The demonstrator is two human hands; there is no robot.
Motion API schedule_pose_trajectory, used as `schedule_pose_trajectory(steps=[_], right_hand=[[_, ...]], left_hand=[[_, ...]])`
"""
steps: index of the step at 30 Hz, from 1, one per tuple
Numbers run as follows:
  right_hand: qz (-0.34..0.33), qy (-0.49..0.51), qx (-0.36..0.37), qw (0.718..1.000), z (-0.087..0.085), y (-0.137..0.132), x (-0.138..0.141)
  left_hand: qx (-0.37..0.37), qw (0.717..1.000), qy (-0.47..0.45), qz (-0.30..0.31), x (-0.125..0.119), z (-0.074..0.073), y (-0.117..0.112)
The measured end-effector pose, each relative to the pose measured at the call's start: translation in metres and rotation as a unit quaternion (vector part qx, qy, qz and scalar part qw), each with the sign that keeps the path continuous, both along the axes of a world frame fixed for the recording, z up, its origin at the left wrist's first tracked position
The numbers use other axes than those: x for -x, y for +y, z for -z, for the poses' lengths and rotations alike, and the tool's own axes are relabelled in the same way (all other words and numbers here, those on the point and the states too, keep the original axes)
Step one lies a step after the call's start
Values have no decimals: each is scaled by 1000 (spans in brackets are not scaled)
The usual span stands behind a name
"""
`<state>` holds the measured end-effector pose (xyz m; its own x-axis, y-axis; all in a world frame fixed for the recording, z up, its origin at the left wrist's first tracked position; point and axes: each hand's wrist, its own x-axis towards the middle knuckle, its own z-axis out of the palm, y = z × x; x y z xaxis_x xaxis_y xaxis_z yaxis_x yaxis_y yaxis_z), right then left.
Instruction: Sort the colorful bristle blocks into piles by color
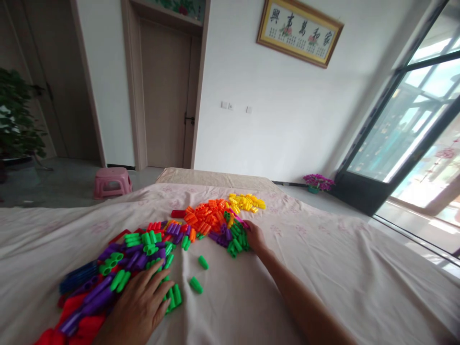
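My left hand (140, 299) lies with its fingers apart on a heap of green tube-shaped plastic pieces (173, 297) and purple ones (134, 258) at the lower left. The fingers touch the green pieces. Further out, my right hand (256, 235) reaches to the edge of a smaller green pile (237, 239). Its fingers are curled and partly hidden, and a magenta strip (237, 218) shows at the fingertips; what exactly they grip is unclear. Two loose green pieces, one nearer (196, 285) and one farther (203, 262), lie between the hands.
Orange pieces (206, 213) and yellow pieces (247, 202) are heaped at the back. Red pieces (74, 311) and a dark blue bundle (79, 277) lie at left. A wrinkled pale cloth (323, 268) covers the table. Beyond it stands a pink stool (112, 181).
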<state>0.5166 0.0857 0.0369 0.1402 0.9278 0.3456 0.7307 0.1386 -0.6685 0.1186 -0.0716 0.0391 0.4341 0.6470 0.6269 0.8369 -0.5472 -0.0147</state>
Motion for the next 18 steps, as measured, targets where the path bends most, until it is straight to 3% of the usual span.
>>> schedule_pose_trajectory(steps=[12, 18], right_hand=[[-116, 29, -29, 992, -10, -73, 138], [-215, 55, -5, 975, -19, -91, 168]], left_hand=[[62, 998, -1, -2, -5, -28, -15], [27, 998, -58, 11, -1, -36, -21]])
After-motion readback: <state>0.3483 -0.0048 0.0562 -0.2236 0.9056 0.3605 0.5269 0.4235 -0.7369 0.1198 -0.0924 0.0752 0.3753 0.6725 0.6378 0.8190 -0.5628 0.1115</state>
